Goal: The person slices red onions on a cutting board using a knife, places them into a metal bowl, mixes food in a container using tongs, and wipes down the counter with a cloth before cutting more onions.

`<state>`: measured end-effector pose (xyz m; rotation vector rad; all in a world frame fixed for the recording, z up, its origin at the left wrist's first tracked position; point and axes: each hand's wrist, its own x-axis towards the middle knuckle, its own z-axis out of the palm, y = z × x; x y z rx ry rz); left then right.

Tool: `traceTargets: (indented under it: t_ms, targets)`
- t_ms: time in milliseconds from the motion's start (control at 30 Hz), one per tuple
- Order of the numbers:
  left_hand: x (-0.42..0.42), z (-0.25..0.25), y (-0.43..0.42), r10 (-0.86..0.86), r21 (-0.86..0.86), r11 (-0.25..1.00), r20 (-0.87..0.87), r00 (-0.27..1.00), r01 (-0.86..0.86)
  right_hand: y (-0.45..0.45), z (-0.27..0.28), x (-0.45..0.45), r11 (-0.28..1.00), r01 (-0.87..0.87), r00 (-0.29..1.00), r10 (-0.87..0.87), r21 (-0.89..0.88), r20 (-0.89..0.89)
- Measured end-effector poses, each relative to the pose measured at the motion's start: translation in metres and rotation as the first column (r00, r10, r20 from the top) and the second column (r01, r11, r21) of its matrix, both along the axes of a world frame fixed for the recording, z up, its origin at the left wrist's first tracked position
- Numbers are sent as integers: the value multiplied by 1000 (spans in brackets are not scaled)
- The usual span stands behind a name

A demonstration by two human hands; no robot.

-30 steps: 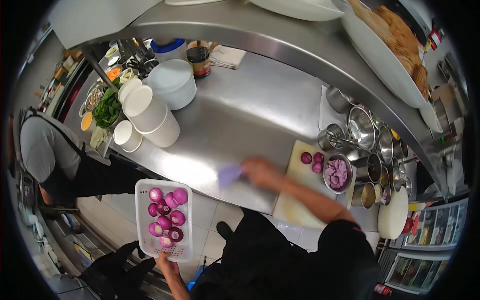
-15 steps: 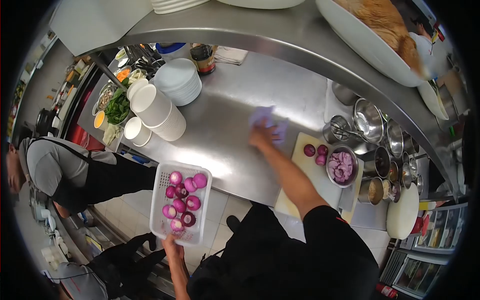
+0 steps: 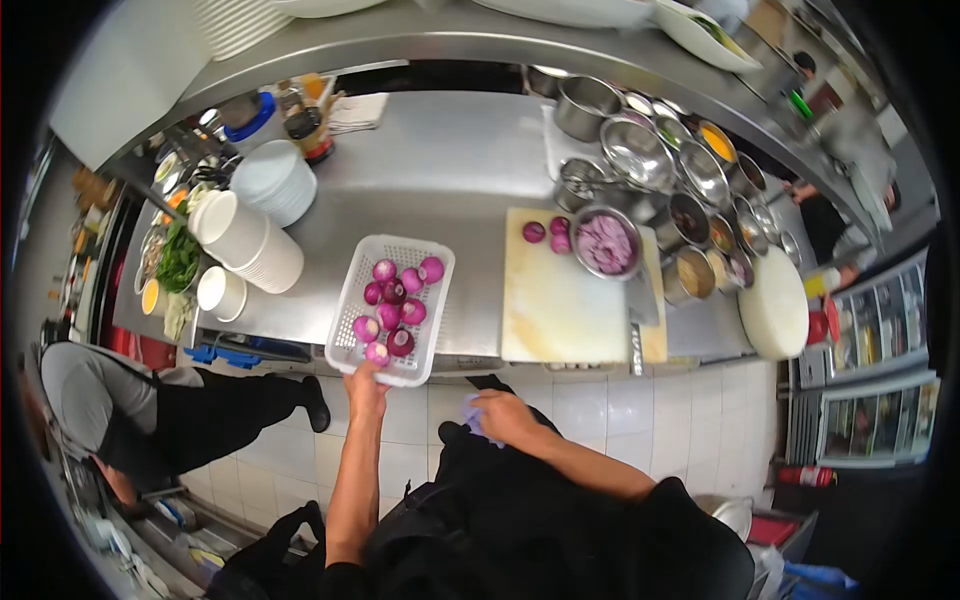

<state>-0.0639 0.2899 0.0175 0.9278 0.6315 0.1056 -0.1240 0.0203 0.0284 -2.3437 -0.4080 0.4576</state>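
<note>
My left hand (image 3: 366, 390) grips the near end of a white perforated plastic basket (image 3: 441, 300). Several peeled red onions (image 3: 393, 290) lie inside it. The basket is over the front edge of the steel counter (image 3: 430, 170); whether it touches the surface I cannot tell. Close to my body, below the counter edge, my right hand (image 3: 508, 416) is closed on a crumpled purple cloth (image 3: 474, 414). On the cutting board (image 3: 555, 310), to the right of the basket, sit whole red onions (image 3: 534, 232) and a metal bowl of cut onion (image 3: 606, 242).
A knife (image 3: 637, 330) lies along the board's right side. Metal bowls and pots (image 3: 640, 150) crowd the right back. Paper tubs (image 3: 250, 245) and stacked plates (image 3: 277, 182) stand at the left. A co-worker (image 3: 110, 400) is at the left, and a steel shelf (image 3: 450, 45) runs overhead.
My right hand has left the counter top and come back toward my body with the cloth. My left hand has brought the basket forward over the counter edge. The view has shifted.
</note>
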Motion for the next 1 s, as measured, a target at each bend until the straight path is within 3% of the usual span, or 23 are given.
traceTargets:
  t_ms: [33,100,167,267,333,433,467,533,567,600,667,733,767,833,900,933,1000]
  targets:
    - [5,-7,-9,-43,-24,999,-1,999,43,-27,-5,-12,998,26,998,-29,63,58]
    - [16,-30,-31,-76,-34,997,-36,996,75,-83,21,-31,991,129,986,-130,-18,-105]
    - [20,-6,-65,-80,-31,996,-57,995,78,-146,41,-48,939,308,935,-329,-154,-130]
    - [27,-5,-95,-122,3,993,-72,990,122,-231,83,-53,719,612,781,-615,-331,109]
    - [33,-28,-99,-151,33,988,-70,986,153,-279,98,-41,549,771,631,-730,-323,263]
    - [22,-19,-108,-168,-14,986,-137,976,168,-362,45,-12,600,782,519,-481,-167,706]
    - [15,-8,-114,-166,-48,986,-165,972,160,-368,45,-5,565,775,572,-437,-283,694]
    - [-6,9,-127,-36,124,990,-282,959,73,-353,51,11,478,719,681,-343,-504,646]
    - [-19,12,-133,39,212,977,-337,941,35,-354,28,20,627,707,666,-435,-327,606]
    - [-34,3,-138,46,355,934,-254,966,49,-352,7,29,729,673,663,-520,-125,538]
    - [-54,-22,-153,0,622,781,-92,996,58,-306,24,46,697,710,703,-693,-105,156]
    - [-46,-15,-188,-331,769,579,-82,940,271,-281,17,53,746,638,762,-579,-188,291]
    - [-36,-6,-207,-486,827,441,-106,867,348,-275,8,57,746,633,771,-585,-206,251]
    - [4,34,-257,-566,935,117,-215,796,336,-273,-9,69,750,613,790,-586,-249,179]
    - [58,33,-292,-542,978,27,-161,825,209,-283,-1,67,765,599,800,-586,-235,129]
    - [91,15,-302,-535,998,20,-34,844,53,-285,6,65,772,594,803,-586,-227,108]
    - [150,2,-325,-512,998,-19,-58,857,55,-297,24,47,789,605,795,-588,-111,150]
